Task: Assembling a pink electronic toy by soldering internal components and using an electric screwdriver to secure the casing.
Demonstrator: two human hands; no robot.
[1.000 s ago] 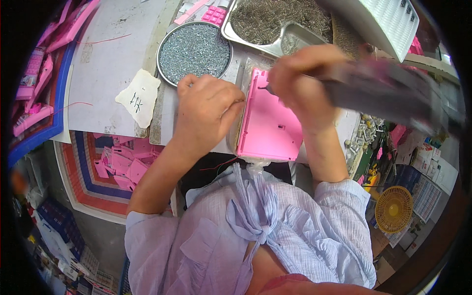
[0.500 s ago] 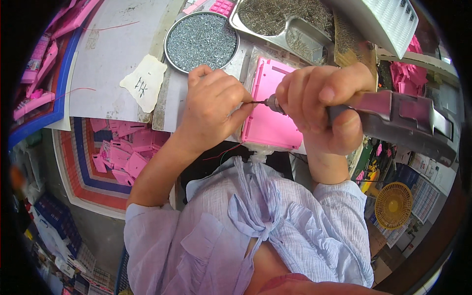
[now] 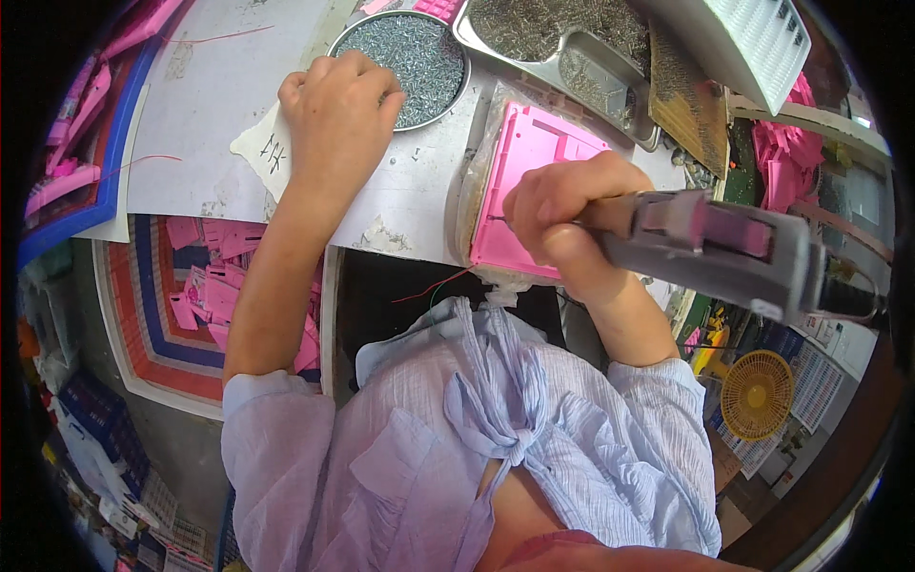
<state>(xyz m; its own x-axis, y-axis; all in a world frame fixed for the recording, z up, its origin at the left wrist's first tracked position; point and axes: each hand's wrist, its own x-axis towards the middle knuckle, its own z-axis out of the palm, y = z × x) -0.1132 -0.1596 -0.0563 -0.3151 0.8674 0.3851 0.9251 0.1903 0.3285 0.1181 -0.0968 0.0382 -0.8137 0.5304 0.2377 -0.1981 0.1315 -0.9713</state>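
My left hand (image 3: 343,114) is at the left rim of a round metal dish (image 3: 469,81) full of small silvery screws (image 3: 415,62). Its fingers are curled, with their tips turned down and hidden from sight. In my right hand (image 3: 572,205) is a grey electric screwdriver (image 3: 710,253), gripped near its front end. The thin bit points left, low over a flat pink plastic panel (image 3: 519,238); whether it touches the panel I cannot tell. Clear plastic wrap (image 3: 474,195) shows along the panel's left side.
Behind the panel stands a metal tray (image 3: 600,48) of small brownish metal parts. A torn paper scrap (image 3: 257,148) lies partly under my left forearm. Pink parts fill a striped bin (image 3: 157,329) below left. A white slotted container (image 3: 748,43) stands far right, and a yellow basket (image 3: 758,396) lower right.
My left hand has left the screwdriver's bit and moved left and away from me to the screw dish. The screwdriver has dropped slightly nearer to me, and its rear end has swung left.
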